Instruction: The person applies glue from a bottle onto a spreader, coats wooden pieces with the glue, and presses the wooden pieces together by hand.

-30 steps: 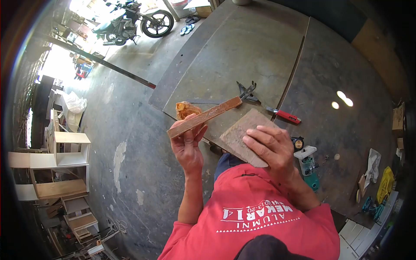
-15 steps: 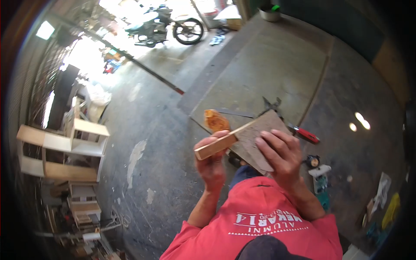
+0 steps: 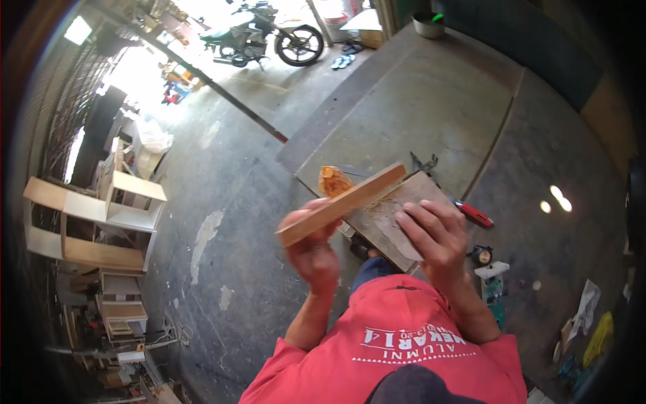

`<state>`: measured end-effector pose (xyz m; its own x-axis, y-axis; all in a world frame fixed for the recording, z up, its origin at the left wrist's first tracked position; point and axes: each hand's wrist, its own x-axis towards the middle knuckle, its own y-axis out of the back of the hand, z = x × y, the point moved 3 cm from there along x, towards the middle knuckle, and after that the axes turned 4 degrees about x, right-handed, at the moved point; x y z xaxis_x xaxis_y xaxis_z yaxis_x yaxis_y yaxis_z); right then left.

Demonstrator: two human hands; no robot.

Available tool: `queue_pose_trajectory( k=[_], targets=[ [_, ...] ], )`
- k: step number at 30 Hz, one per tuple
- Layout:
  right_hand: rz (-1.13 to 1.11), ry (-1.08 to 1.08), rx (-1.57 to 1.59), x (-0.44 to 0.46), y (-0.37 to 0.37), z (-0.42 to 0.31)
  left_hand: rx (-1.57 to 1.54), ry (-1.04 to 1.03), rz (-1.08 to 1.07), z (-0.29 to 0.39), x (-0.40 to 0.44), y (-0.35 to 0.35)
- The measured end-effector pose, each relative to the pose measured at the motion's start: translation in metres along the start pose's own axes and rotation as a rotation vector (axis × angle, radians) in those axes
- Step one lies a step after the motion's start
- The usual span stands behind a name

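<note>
My left hand (image 3: 311,252) grips a narrow, pale-brown wooden strip (image 3: 350,202) near its lower end. The strip slants up to the right, its far end over the top edge of a flat greyish-brown board (image 3: 404,202); I cannot tell whether the two touch. Small crumbs or shavings lie on the board. My right hand (image 3: 434,236) holds the board from its right side, fingers bent over its top and thumb hidden. Just past the strip is an orange-brown carved wooden piece (image 3: 334,180), partly covered by it.
A dark metal tool (image 3: 424,161) and a red-handled tool (image 3: 475,214) lie beyond the board. To the right are a round dark object (image 3: 482,255) and a green-and-white tool (image 3: 494,283). Wooden shelf units (image 3: 101,222) stand left; a motorcycle (image 3: 262,40) and a pot (image 3: 428,25) are farther off.
The left hand has moved left with the wooden strip, uncovering more of the board's top and its crumbs. The right hand stays on the board. The whole view has shifted slightly.
</note>
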<state>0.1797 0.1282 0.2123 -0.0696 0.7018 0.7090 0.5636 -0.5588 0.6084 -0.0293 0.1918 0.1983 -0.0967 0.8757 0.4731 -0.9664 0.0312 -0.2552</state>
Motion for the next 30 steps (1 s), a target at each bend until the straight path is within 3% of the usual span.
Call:
queue_pose_trajectory(
  k=[2,10,15,30],
  targets=[
    [-0.029,-0.034,0.001,-0.01,-0.007,0.008,0.002,-0.115,0.089,0.01,0.009,0.008],
    [0.151,-0.015,-0.008,0.009,0.018,0.011,0.042,-0.059,0.009,0.013,0.017,0.02],
    [0.135,0.021,-0.03,0.013,0.011,0.016,0.059,-0.086,-0.086,0.015,0.013,0.02],
    [0.172,0.039,0.02,0.01,0.018,0.02,0.041,-0.106,-0.067,0.014,0.008,0.017]
  ],
)
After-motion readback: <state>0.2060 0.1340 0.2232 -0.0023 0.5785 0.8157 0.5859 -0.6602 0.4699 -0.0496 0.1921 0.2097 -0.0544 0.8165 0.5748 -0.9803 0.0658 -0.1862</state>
